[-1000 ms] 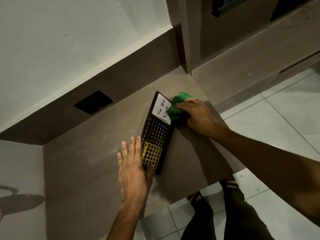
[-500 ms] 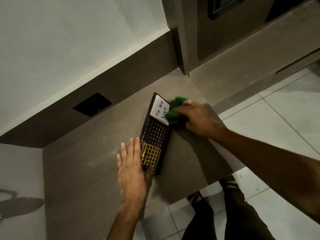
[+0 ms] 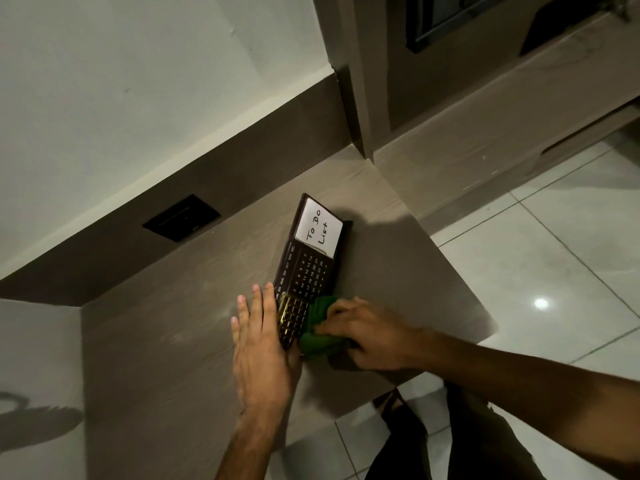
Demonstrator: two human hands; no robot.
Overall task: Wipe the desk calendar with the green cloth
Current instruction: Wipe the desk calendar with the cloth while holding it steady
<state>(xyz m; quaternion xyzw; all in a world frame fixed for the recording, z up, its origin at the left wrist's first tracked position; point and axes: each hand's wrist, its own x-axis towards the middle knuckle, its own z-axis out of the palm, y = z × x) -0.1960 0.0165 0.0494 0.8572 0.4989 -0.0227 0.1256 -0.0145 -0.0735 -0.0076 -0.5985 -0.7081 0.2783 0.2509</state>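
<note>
A long, dark brown rectangular desk calendar point(image 3: 308, 268) lies flat on the grey-brown wood-grain desk top point(image 3: 166, 341), angled so its far end points toward the back right corner. Its far end carries a white card point(image 3: 318, 230) hand-lettered "To Do List"; the middle shows a grid of pale numbers beside a column of month names, and the near end has a gold-coloured grid panel point(image 3: 292, 318). The left hand point(image 3: 259, 348) lies flat with fingers extended and unclenched, pressed against the calendar's near left edge. The right hand point(image 3: 367, 336) is clenched around a bunched green cloth point(image 3: 317, 329), which presses against the calendar's near right side, just beside the gold panel. A black rectangular wall plate point(image 3: 181, 217) sits in the brown back panel, far left of the calendar.
</note>
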